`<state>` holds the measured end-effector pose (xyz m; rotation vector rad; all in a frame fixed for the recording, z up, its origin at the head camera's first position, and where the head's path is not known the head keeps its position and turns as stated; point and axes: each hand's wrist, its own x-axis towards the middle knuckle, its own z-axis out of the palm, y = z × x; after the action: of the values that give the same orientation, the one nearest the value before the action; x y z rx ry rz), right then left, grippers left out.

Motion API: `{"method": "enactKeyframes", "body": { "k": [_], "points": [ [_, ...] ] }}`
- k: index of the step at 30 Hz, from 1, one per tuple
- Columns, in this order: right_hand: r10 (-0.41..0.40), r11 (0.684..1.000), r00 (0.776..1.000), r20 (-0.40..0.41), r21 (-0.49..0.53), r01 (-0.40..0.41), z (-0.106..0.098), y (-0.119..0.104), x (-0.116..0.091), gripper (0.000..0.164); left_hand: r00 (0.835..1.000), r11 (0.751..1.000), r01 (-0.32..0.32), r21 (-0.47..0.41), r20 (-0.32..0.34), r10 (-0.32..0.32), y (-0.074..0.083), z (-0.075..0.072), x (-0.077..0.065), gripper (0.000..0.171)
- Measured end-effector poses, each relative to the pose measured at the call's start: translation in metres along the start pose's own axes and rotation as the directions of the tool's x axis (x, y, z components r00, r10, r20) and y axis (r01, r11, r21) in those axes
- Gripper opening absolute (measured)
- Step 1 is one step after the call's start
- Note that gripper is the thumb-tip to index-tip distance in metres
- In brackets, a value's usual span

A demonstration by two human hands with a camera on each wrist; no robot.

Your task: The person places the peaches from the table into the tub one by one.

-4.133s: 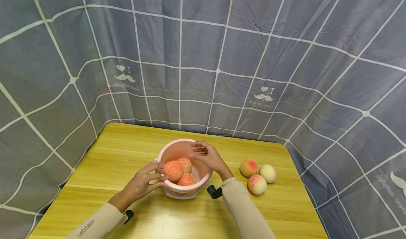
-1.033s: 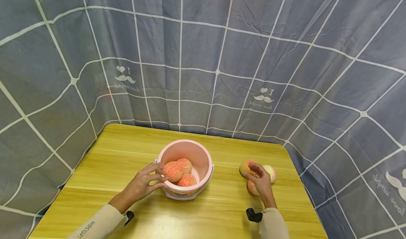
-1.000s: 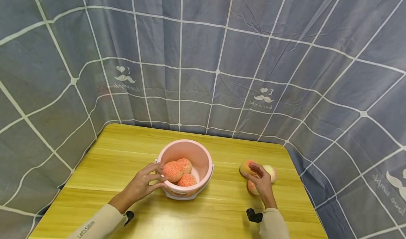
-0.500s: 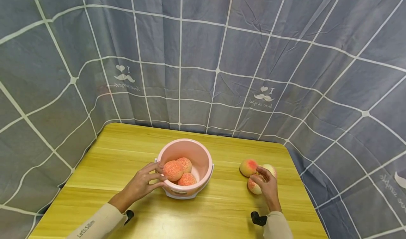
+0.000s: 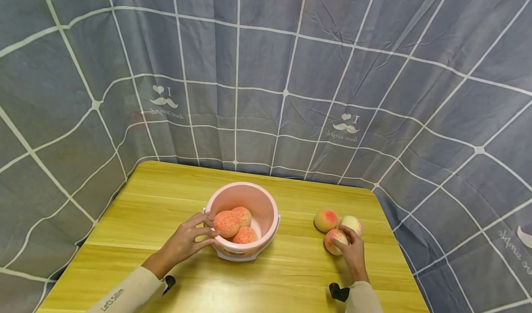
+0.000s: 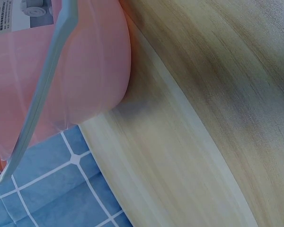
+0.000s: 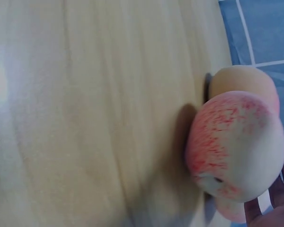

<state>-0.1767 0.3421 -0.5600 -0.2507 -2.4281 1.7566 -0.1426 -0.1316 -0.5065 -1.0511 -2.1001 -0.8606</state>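
A pink bucket (image 5: 270, 232) stands on the table with several orange-speckled peaches (image 5: 226, 224) inside. My left hand (image 5: 187, 239) grips the bucket's left rim, fingertips over the edge and thumb against the outside. To the right, my right hand (image 5: 352, 253) holds a pale peach with red speckles (image 5: 334, 242), thumb and fingers around its near right side; the right wrist view shows fingertips (image 7: 252, 209) against this peach (image 7: 241, 146). Just behind it sit a yellowish peach with a red patch (image 5: 325, 220) and a cream-and-pink one (image 5: 352, 225), close together.
The wood-grain table (image 5: 166, 197) carries everything. A grey-blue curtain with white grid lines (image 5: 266, 96) hangs along its back and sides. In the left wrist view the bucket's light handle (image 6: 38, 94) hangs down its side.
My right hand has gone from the bucket to the loose peaches, hovered over them, then lowered onto the nearest one and taken hold. My left hand has stayed on the rim.
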Motion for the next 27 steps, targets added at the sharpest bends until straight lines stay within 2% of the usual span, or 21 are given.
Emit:
{"method": "enactKeyframes", "body": {
  "k": [8,14,27],
  "points": [
    [0.039,0.997,0.999,-0.033,-0.069,-0.041,0.001,0.009,-0.002,0.058,1.0,1.0,-0.005,-0.005,-0.003,0.005,0.001,-0.001,0.001,0.033],
    [0.068,0.997,0.998,-0.014,-0.047,-0.069,0.001,0.013,-0.002,0.06,1.0,1.0,-0.02,-0.007,-0.013,0.02,0.0,-0.001,0.001,0.036],
    [0.101,0.986,0.994,0.039,-0.134,-0.095,0.004,0.021,-0.003,0.073,0.999,1.0,-0.025,-0.016,-0.023,0.024,-0.002,0.0,0.001,0.033]
  ]
}}
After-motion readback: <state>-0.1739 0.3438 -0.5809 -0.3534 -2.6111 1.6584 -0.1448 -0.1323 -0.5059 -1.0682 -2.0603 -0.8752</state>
